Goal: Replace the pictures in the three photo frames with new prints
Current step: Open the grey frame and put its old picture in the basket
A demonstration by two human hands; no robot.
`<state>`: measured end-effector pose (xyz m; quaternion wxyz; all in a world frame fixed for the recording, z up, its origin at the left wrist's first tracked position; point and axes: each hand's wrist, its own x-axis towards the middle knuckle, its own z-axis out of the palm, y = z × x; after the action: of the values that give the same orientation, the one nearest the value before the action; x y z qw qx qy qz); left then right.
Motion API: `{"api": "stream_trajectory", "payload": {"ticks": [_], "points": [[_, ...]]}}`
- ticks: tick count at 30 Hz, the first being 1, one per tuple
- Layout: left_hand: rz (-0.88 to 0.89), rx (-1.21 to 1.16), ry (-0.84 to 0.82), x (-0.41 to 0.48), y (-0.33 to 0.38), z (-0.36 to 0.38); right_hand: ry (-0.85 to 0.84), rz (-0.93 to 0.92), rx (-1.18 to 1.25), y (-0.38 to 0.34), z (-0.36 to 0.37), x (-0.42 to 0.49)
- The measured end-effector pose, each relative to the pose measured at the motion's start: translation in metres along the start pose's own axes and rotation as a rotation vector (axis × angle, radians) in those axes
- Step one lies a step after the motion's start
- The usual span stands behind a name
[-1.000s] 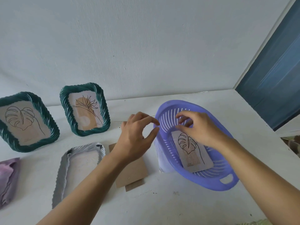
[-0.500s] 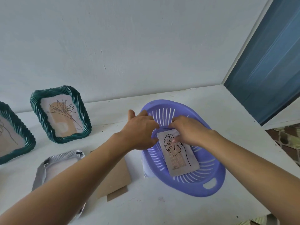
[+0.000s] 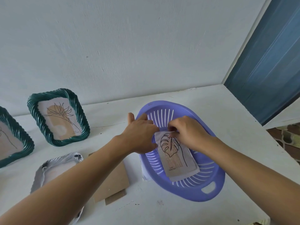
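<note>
Both hands have dropped onto the leaf print's (image 3: pixel 176 159) far end in the purple basket (image 3: pixel 212 193): right hand (image 3: pixel 186 132) fingers pinch its edge; left hand (image 3: pixel 139 135) grip unclear.

Probably home, plain room corner. Rough white plastered wall (image 3: pixel 129 46); white painted table (image 3: pixel 219 108) against it. Blue door panel (image 3: pixel 267 62) far right, patterned floor tiles (image 3: pixel 289 137) below. Household plastic basket (image 3: pixel 162 105), decorative green photo frame (image 3: pixel 33 111) left.

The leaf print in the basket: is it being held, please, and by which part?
The right hand pinches the leaf print at its far edge; the left hand appears to grip its far left corner.
</note>
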<state>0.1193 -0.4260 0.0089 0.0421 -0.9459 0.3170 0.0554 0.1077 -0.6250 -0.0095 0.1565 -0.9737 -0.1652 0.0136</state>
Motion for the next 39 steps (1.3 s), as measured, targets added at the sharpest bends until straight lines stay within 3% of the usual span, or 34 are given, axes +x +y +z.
{"api": "stream_trajectory", "payload": {"ticks": [10, 15, 20, 23, 25, 31, 33, 39], "points": [[-0.064, -0.145, 0.118, -0.006, 0.008, -0.003, 0.094, -0.077, -0.040, 0.001, 0.001, -0.010], [-0.064, -0.275, 0.373, -0.016, 0.007, -0.002, 0.258, -0.008, 0.243, -0.014, -0.012, -0.014], [-0.204, -0.700, 0.546, -0.038, -0.007, -0.016, 0.411, 0.070, 0.631, -0.051, -0.039, -0.018], [-0.237, -0.908, 0.607, -0.061, -0.017, -0.033, 0.368, 0.088, 0.951, -0.077, -0.051, -0.019], [-0.255, -0.985, 0.663, -0.080, -0.026, -0.041, 0.256, 0.105, 1.140, -0.095, -0.052, -0.018], [-0.390, -1.150, 0.786, -0.138, -0.062, -0.043, 0.023, 0.050, 1.276, -0.151, -0.034, -0.005], [-0.466, -1.125, 0.797, -0.156, -0.076, -0.036, 0.013, 0.029, 1.271, -0.173, -0.025, -0.001], [-0.633, -0.728, 0.698, -0.211, -0.102, -0.001, 0.076, 0.011, 1.083, -0.233, 0.017, 0.011]]}}
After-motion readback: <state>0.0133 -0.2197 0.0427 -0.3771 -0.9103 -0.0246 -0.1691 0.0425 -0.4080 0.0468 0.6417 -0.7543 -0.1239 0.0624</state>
